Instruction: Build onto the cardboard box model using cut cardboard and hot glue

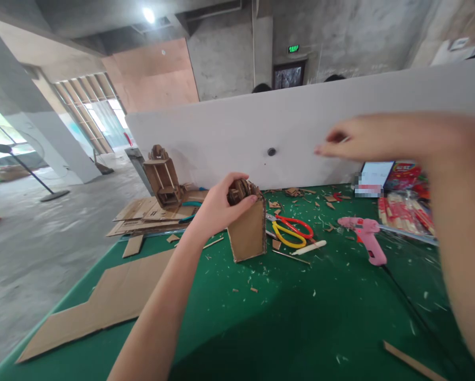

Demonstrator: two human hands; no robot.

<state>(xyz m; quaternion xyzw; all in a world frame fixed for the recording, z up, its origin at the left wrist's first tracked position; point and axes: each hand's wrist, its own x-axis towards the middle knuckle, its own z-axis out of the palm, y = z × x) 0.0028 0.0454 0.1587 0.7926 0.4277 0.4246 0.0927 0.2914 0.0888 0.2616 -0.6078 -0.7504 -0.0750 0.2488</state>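
Observation:
My left hand (231, 201) grips the top of a small cardboard box model (247, 235), thumb in front and fingers behind its round cardboard parts. The model stands upright on the green table. Raised at the right, before the white partition, my right hand (350, 138) has its fingers pinched together. A tiny pale bit shows between those fingers, too blurred to name. Just right of the model lie scissors (291, 230) with one red and one yellow handle. A white stick (309, 247) and a thin metal rod (291, 257) lie in front of them.
A pink glue gun (366, 235) with a black cord lies at the right. Behind it are a phone (374, 179) and bagged sticks (404, 211). Another cardboard model (164, 180) stands on stacked cardboard at the left. A cut cardboard sheet (114, 291) lies nearer. The white partition (229, 132) closes the back.

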